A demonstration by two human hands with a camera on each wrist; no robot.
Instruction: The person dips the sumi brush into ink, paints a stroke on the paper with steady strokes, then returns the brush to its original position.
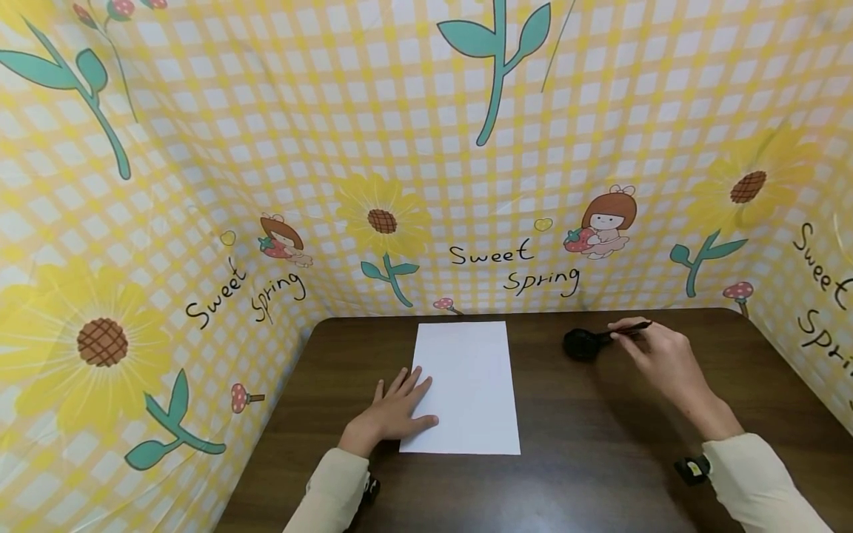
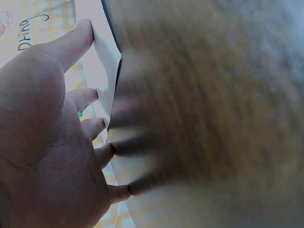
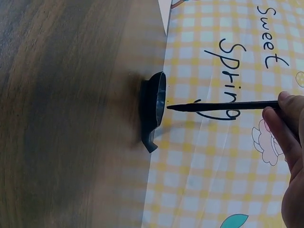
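My left hand (image 1: 393, 416) rests with spread fingers on the left edge of a blank white sheet of paper (image 1: 469, 385). Seen from the left wrist, the thumb and some fingertips of that hand (image 2: 52, 123) touch the paper (image 2: 102, 52). Between thumb and fingers, my right hand (image 1: 666, 363) pinches a slim black brush (image 3: 228, 106). Its pointed tip hovers just over the rim of a small black dish (image 3: 151, 104) with a short projecting handle or spout. The dish (image 1: 581, 345) stands on the table right of the paper; what it contains is too dark to tell.
The dark brown wooden table (image 1: 553, 481) has a yellow checked cloth (image 1: 426, 148) hanging behind it and at both sides, printed with sunflowers and lettering. A dark device (image 1: 693, 469) is strapped at the right wrist, another (image 1: 371, 490) at the left.
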